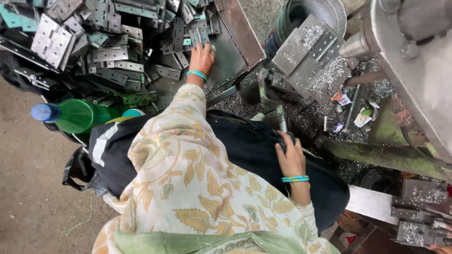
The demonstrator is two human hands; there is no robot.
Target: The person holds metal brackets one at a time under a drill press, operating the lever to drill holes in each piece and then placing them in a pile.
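Two hands in view — left hand (202, 57) reaches into the hinge pile (113, 51), fingers pinching one hinge plate (201, 36); right hand (290, 157), well away from the pile, fingers curled on a dark handle (282, 126).

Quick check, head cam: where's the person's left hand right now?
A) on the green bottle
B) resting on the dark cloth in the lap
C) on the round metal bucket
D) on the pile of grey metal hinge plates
D: the left hand reaches forward with its fingers on the pile of grey metal hinge plates, while the right hand rests on the dark cloth; the green bottle lies untouched.
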